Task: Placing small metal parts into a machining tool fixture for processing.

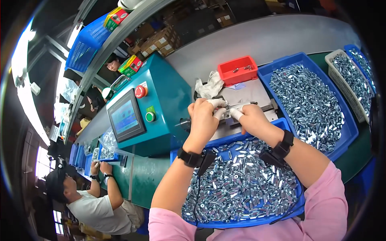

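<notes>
My left hand (pixel 204 118) and my right hand (pixel 254 121) meet over a metal fixture (pixel 263 107) beside the teal machine. White covers wrap several of my fingertips. Between the hands shows a small shiny metal fitting (pixel 228 113), pinched by the left thumb and fingers. The right fingers are closed close against it; what they hold is hidden. Below my wrists lies a blue tray (pixel 257 222) heaped with small hexagonal metal fittings (pixel 237 188). Each wrist wears a black strap with a small device.
A teal machine (pixel 171 86) with a screen (pixel 125 115) and red and green buttons stands left. Behind the fixture are a white cloth (pixel 210 85) and a red bin (pixel 238 71) with a few pieces. Right is another full blue tray (pixel 349 138). A co-worker (pixel 102 205) sits far left.
</notes>
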Motion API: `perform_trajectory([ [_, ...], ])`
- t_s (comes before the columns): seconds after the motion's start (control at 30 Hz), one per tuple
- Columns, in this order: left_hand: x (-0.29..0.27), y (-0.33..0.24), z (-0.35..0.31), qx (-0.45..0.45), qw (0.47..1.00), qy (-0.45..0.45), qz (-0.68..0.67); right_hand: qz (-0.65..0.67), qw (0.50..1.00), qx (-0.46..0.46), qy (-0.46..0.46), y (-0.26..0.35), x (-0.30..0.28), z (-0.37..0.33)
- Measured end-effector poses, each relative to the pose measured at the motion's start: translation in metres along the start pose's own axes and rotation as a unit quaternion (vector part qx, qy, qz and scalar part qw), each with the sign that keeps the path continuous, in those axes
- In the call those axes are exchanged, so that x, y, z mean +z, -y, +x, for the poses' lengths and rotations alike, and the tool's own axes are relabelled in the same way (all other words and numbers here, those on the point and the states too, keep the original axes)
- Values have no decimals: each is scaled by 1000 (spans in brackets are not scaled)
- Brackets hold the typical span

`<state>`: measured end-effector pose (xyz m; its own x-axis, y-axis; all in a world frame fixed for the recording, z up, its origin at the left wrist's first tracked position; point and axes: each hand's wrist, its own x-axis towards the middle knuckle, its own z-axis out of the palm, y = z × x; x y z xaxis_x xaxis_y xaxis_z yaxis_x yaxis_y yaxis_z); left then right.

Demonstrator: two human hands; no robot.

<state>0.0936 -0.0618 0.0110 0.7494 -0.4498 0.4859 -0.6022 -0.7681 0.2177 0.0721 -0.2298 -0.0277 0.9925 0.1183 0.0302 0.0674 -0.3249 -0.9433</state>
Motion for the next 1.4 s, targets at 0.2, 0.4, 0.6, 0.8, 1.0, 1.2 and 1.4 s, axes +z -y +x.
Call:
perform_trajectory([
  [0.2,14,3,-2,8,999,-14,42,-14,1000,20,-4,3,-1,1],
  [0.4,5,21,24,-72,989,117,-50,-7,1000,1,2,8,-3,4],
  [0.6,12,-9,6,33,993,-43,103,-6,1000,16,9,8,-4,4],
  [0.8,-5,-26,-65,-155,971,150,-103,-31,999,-4,13,12,-12,2],
  [1.0,15,-7,-97,-110,968,220,-48,-26,997,44,64,29,-9,-11],
  [1.2,9,-1,-99,-130,955,239,-115,96,981,109,130,20,0,-11],
  [1.4,-20,-1,-92,-153,947,209,-192,124,974,117,148,14,-6,-4],
])
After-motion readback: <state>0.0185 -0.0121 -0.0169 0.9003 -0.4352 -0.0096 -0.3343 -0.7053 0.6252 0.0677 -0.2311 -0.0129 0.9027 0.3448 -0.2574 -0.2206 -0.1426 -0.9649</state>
